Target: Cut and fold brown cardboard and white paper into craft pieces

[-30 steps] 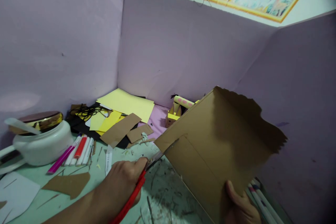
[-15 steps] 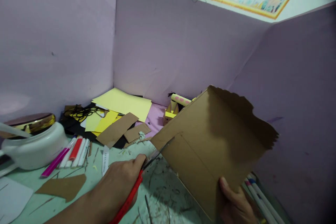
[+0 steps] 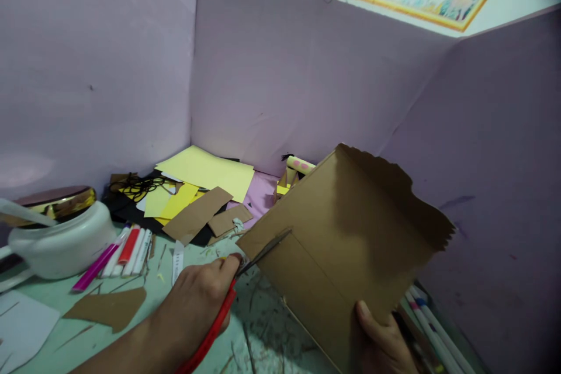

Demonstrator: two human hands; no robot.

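My left hand grips red-handled scissors, fingers wrapped round the handles. The dark blades reach into the left edge of a large brown cardboard sheet along a cut line. My right hand holds that sheet by its lower edge, thumb on the front, and keeps it tilted up above the table. The sheet's upper right edge is torn and ragged.
A white pot with a gold lid stands at the left, markers beside it. Yellow paper, cardboard scraps and a black cord lie at the back. More markers lie right. Purple partition walls enclose the pale green table.
The cardboard sheet has shifted left and slightly down toward the scissors, and the blades now reach further into its edge. Both hands keep their grip.
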